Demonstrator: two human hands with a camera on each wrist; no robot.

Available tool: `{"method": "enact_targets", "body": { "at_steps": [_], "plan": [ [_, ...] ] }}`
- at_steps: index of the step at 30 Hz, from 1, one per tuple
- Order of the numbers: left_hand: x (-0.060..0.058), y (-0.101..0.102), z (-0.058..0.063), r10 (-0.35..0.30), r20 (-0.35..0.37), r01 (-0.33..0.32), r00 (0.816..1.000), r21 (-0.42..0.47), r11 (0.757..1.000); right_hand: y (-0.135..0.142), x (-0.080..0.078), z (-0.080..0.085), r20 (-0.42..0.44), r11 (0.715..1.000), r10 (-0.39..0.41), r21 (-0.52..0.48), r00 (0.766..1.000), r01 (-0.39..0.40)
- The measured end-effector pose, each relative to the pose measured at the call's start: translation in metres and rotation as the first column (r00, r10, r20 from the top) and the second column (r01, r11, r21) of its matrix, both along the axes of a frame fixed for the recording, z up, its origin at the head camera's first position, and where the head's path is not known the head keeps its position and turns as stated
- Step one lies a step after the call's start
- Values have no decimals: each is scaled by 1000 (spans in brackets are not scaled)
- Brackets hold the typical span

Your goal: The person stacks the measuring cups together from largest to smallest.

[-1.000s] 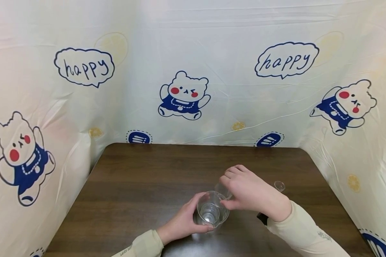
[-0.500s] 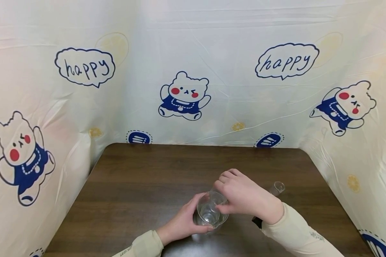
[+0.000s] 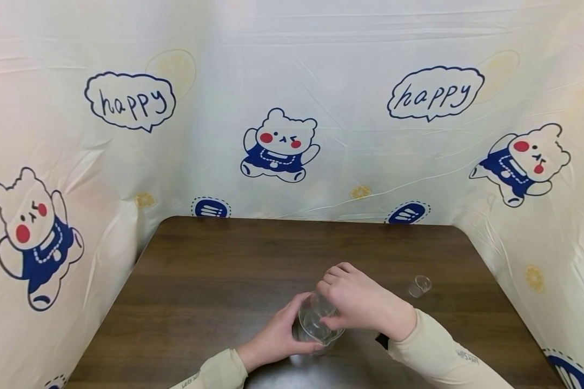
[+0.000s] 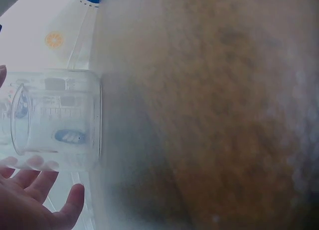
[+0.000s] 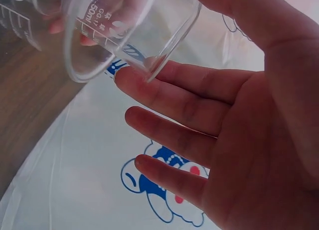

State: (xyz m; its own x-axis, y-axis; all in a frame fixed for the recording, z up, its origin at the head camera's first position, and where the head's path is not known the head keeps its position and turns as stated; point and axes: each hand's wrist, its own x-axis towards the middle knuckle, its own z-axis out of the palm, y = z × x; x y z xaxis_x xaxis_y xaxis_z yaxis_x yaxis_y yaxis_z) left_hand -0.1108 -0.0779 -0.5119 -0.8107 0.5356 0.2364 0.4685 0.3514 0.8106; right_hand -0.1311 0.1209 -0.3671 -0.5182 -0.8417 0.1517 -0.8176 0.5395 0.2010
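Observation:
My left hand (image 3: 282, 334) grips a large clear glass beaker (image 3: 307, 319) on the table, fingers and thumb around its sides. Through its wall, the left wrist view shows a smaller graduated beaker (image 4: 45, 122) standing inside. Over the large beaker's mouth, my right hand (image 3: 357, 300) pinches a small beaker marked 50ml (image 5: 149, 23) near its base. That beaker is tilted, its rim pointing toward the large one. Thumb and forefinger side hold it, while the other fingers (image 5: 172, 140) stretch out loosely. From above, the right hand hides most of the 50ml beaker.
Another small glass beaker (image 3: 420, 286) stands to the right on the dark wooden table (image 3: 214, 259). White printed cloth (image 3: 340, 81) hangs behind and on both sides. A black object (image 3: 382, 340) sits under the right wrist.
My right hand has moved left and slightly nearer me, bringing the 50ml beaker over the large beaker. The small beaker at the right has come out from behind the arm. The left hand stays put.

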Motion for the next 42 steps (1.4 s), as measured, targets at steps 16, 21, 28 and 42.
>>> {"method": "enact_targets", "body": {
  "at_steps": [16,21,28,42],
  "plan": [
    [0,0,-1,-2,9,2,1000,-2,1000,-3,-2,-13,42,998,-11,58,999,9],
    [-1,0,-2,-1,-8,1,1000,-2,1000,-4,-2,-17,46,997,-8,74,999,4],
    [0,-1,-1,-5,8,5,1000,0,1000,-7,0,-23,21,997,18,75,1000,-20],
    [0,-1,-3,-12,-9,12,1000,1,1000,-13,5,-28,38,989,-24,148,999,18]
  ]
}}
